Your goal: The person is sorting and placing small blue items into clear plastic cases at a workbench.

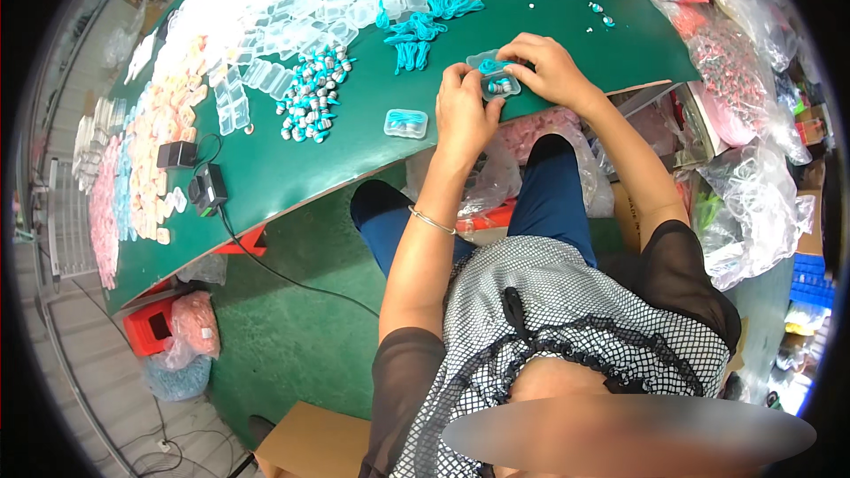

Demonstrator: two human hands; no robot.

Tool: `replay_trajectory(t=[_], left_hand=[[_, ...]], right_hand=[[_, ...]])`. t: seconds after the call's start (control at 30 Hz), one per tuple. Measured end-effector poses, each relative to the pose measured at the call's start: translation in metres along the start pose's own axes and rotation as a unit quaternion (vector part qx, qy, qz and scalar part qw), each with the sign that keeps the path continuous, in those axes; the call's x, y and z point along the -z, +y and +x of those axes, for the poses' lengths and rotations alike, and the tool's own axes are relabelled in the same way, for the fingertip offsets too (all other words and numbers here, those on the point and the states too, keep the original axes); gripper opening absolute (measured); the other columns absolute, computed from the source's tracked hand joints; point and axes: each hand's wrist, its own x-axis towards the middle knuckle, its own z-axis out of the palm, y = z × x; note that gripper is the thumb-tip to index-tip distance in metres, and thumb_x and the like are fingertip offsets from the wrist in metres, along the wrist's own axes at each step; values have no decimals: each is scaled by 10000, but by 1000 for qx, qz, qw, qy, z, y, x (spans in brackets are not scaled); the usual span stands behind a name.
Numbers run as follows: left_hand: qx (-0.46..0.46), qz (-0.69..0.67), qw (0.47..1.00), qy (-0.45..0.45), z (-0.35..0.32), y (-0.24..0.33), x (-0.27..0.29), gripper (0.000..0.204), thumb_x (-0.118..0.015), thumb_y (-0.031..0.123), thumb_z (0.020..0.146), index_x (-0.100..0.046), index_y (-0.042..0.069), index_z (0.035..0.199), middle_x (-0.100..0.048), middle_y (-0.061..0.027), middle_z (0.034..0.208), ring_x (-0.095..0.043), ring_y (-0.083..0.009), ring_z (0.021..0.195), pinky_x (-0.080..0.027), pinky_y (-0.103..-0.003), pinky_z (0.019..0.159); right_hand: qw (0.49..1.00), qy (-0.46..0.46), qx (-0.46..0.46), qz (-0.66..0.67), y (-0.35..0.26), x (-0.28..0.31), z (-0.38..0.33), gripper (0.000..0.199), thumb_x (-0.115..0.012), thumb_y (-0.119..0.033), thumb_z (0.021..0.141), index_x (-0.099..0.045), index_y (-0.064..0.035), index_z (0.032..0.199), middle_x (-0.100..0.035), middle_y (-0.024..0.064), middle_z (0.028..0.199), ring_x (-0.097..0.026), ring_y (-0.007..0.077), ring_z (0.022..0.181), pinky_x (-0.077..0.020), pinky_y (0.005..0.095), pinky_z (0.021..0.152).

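Seated person at a green table (354,137), seen from the head camera. Both hands meet at the near table edge on a small clear case (498,81) that holds grey-and-teal earpieces and a teal cord. The left hand (462,115) grips the case's near side, thumb and fingers closed on it; the right hand (549,66) curls over its far side, fingertips pressing on the top or lid. A second case (406,123), already filled, lies just left of the left hand. Farther up the table lie a pile of loose earpieces (312,93), coiled teal cords (416,35) and rows of empty cases (310,13); bags (753,204) of stock hang at the person's right. Risk, as judged: the case sits at the very table edge, so a slip of the pressing fingers could tip it into the lap or onto the floor and spill the contents; a cord loop caught under the lid would likely stop it closing flush.
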Motion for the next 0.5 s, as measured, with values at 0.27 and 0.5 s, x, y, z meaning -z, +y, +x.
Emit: replay_trajectory(t=[0.27,0.5], left_hand=[[21,-8,1000,3,1,-2,-4,500,-825,115,676,-608,-37,1100,-561,-193,1161,-638,-298,893,-539,-385,776],[17,-30,999,7,-1,3,0,474,-808,107,694,-625,40,1126,-589,-165,1097,-641,-289,878,-537,-385,755]], right_hand=[[985,29,96,-143,-11,-2,-10,128,-693,-131,795,-692,-109,922,-636,27,877,-619,229,868,-433,384,792],[980,-11,136,-148,-9,-1,-9,132,-676,-114,801,-696,-112,932,-611,33,857,-597,233,875,-413,389,817]])
